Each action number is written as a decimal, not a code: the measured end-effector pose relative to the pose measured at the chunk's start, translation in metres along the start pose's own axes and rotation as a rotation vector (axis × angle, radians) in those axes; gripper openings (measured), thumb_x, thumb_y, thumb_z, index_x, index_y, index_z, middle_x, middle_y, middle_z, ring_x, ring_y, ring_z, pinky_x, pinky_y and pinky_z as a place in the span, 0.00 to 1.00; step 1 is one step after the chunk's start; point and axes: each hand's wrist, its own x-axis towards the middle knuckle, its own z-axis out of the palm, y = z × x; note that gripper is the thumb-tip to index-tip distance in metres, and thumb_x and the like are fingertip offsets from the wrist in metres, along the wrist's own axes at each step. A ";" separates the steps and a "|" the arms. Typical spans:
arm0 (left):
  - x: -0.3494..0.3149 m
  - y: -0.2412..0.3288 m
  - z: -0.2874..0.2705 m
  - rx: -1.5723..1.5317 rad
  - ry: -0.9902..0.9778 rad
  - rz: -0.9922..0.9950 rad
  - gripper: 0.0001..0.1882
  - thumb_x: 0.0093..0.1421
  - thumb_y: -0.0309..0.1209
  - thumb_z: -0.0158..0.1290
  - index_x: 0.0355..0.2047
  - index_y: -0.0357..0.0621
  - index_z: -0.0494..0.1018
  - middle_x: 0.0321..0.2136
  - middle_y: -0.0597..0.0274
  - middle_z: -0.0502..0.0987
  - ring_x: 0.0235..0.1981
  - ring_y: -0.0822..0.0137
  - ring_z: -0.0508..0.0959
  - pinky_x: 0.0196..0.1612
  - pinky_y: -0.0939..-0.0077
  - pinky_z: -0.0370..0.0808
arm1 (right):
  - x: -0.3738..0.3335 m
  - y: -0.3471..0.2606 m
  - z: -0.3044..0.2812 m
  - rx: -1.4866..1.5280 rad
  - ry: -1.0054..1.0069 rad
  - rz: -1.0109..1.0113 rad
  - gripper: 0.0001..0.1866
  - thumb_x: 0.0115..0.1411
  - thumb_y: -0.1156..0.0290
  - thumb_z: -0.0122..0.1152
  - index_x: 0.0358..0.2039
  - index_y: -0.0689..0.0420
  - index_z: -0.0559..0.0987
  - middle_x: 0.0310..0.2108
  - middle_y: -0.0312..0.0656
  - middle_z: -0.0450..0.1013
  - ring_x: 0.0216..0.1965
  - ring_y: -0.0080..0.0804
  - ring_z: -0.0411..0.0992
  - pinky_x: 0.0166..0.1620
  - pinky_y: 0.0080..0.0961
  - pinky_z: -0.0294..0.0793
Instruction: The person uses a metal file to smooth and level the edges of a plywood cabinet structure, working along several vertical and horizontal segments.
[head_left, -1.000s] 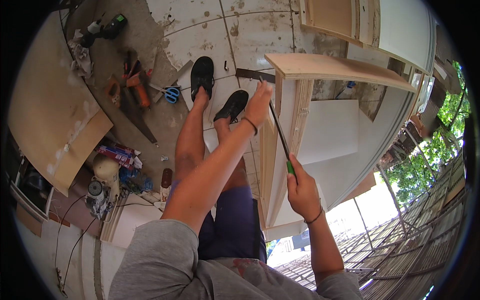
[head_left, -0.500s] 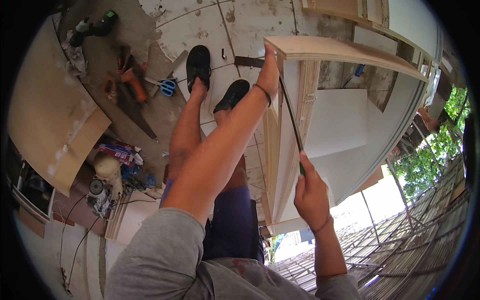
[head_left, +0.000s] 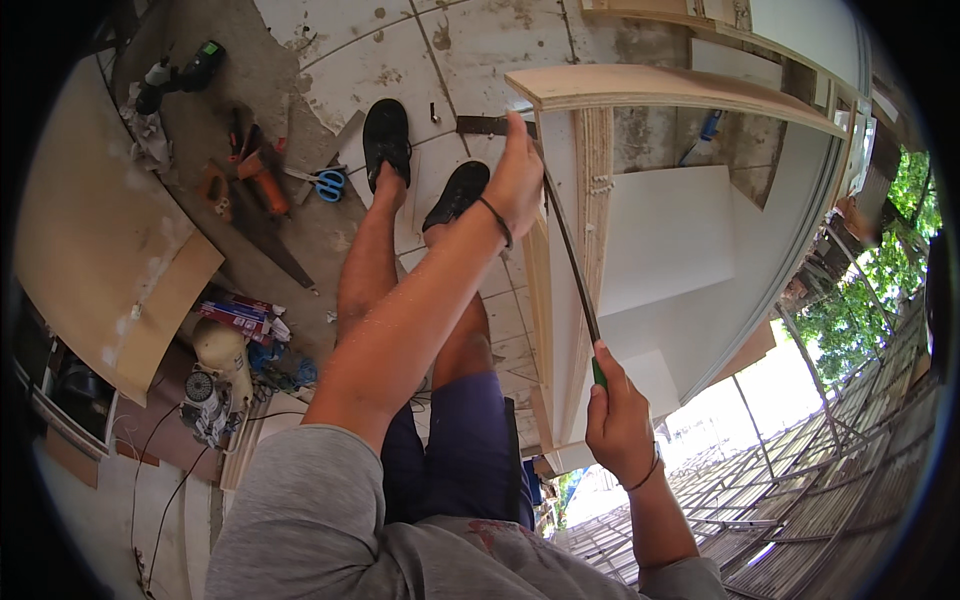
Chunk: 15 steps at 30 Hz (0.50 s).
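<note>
A person in a grey shirt (head_left: pixel 300 500) and dark purple shorts (head_left: pixel 465 430) works a long, dark file-like tool (head_left: pixel 571 262) at an unfinished wooden cabinet frame (head_left: pixel 596 190); the right hand (head_left: pixel 620 430), at the near end of the frame, is closed around the tool's green handle (head_left: pixel 599 374), thumb and forefinger pointing along it; the tool slants in front of the frame's upright, its far end meeting the left hand (head_left: pixel 518 185); that hand is raised beside the frame's left side, fingers extended and together, though the angle hides its palm and it cannot be told whether it grips the tip.

A pale wooden board (head_left: pixel 670 86) lies across the far end of the frame, just beyond the left hand's fingertips; a white panel (head_left: pixel 668 225) lies to the right of the frame's upright, and a blue-handled tool (head_left: pixel 710 126) lies beyond that panel; dark shoes (head_left: pixel 386 135) stand on the floor to the frame's left; farther left of the frame lie scissors with blue handles (head_left: pixel 329 185), an orange tool (head_left: pixel 266 188), a handsaw (head_left: pixel 262 238) and a black-and-green cordless drill (head_left: pixel 200 68); a large sheet of plywood (head_left: pixel 100 220) stands farthest left of the frame.
</note>
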 end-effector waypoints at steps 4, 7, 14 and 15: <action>0.041 -0.022 -0.018 -0.185 0.178 -0.183 0.58 0.52 0.76 0.22 0.64 0.32 0.46 0.64 0.46 0.52 0.66 0.56 0.50 0.66 0.67 0.46 | 0.035 0.032 0.029 -0.041 -0.011 0.067 0.30 0.56 0.77 0.48 0.61 0.52 0.60 0.30 0.58 0.71 0.31 0.58 0.71 0.38 0.47 0.71; 0.110 -0.036 -0.087 0.043 0.195 -0.232 0.58 0.52 0.75 0.20 0.64 0.32 0.48 0.64 0.45 0.52 0.66 0.56 0.51 0.66 0.67 0.45 | 0.085 0.044 0.062 -0.044 0.021 -0.008 0.29 0.56 0.76 0.48 0.60 0.52 0.60 0.28 0.58 0.71 0.30 0.59 0.70 0.36 0.49 0.70; 0.035 -0.025 -0.031 -0.004 0.121 -0.162 0.56 0.54 0.74 0.18 0.64 0.33 0.48 0.65 0.51 0.53 0.64 0.58 0.53 0.65 0.67 0.44 | 0.038 0.036 0.032 -0.008 0.069 -0.092 0.28 0.57 0.76 0.48 0.60 0.55 0.61 0.34 0.59 0.71 0.33 0.59 0.71 0.38 0.48 0.71; 0.006 -0.018 -0.021 -0.069 0.004 -0.138 0.54 0.54 0.74 0.21 0.65 0.38 0.44 0.65 0.51 0.50 0.66 0.59 0.50 0.66 0.67 0.44 | 0.018 0.031 0.024 -0.002 0.061 -0.093 0.28 0.57 0.76 0.48 0.60 0.55 0.61 0.34 0.59 0.71 0.33 0.59 0.71 0.38 0.48 0.71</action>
